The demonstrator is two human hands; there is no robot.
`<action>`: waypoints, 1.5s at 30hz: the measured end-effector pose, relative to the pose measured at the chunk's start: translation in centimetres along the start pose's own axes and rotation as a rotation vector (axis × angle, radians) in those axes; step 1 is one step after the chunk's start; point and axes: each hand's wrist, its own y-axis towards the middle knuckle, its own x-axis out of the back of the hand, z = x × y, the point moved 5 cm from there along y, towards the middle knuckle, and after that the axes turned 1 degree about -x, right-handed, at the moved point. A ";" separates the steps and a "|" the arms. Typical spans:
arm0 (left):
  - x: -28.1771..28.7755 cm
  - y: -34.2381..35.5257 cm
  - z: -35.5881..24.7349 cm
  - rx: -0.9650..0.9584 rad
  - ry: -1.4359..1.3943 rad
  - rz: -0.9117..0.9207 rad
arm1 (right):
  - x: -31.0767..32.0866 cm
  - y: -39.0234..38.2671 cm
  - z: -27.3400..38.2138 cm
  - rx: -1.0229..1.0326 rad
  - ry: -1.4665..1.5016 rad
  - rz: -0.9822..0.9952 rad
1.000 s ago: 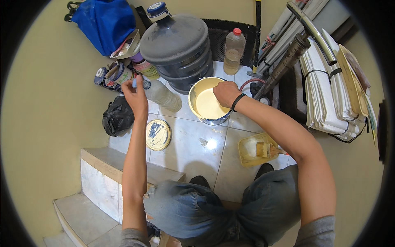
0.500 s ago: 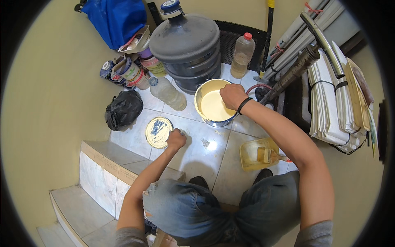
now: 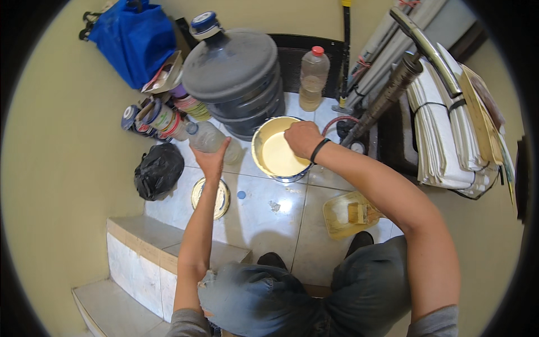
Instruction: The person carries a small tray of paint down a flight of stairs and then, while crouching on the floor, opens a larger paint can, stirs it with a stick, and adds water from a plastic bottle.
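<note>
The bottle (image 3: 208, 137) is held by the left hand (image 3: 210, 162), maybe to steady it. Right of its fingers, the pot (image 3: 259, 142) is half-hidden by the right hand (image 3: 305, 140), whose grip can't be told.

No text is legible; labels on the small cans (image 3: 163, 119) are too blurred.

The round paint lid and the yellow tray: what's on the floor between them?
The head view shows a small blue bottle cap nearer the paint lid, then a grey patch on the white tiles before the yellow tray.
</note>
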 end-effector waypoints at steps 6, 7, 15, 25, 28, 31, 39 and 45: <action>-1.4 1.9 -1.7 -0.143 0.008 0.104 | -0.8 -0.3 -1.0 -0.047 0.027 0.012; -1.0 2.0 -2.8 -0.171 0.035 0.125 | -0.8 -0.5 -1.1 -0.065 0.037 0.023; 1.6 2.8 -10.9 -0.121 0.232 0.764 | -0.5 0.2 -1.1 -0.054 0.055 0.089; 0.7 -0.3 -13.3 -0.038 0.620 1.129 | 0.6 0.0 -1.0 -0.047 0.036 0.133; 0.5 -0.9 -13.1 -0.043 0.682 1.185 | 0.3 -0.1 -1.0 -0.046 0.027 0.125; -0.2 -1.6 -13.1 0.005 0.684 1.255 | -0.3 -0.1 -1.5 -0.067 0.001 0.125; -0.8 -2.2 -13.7 -0.021 0.766 1.330 | -0.4 0.0 -1.2 -0.048 0.014 0.096; -1.3 -2.1 -13.9 -0.032 0.788 1.348 | -0.6 0.2 -1.4 -0.059 -0.003 0.119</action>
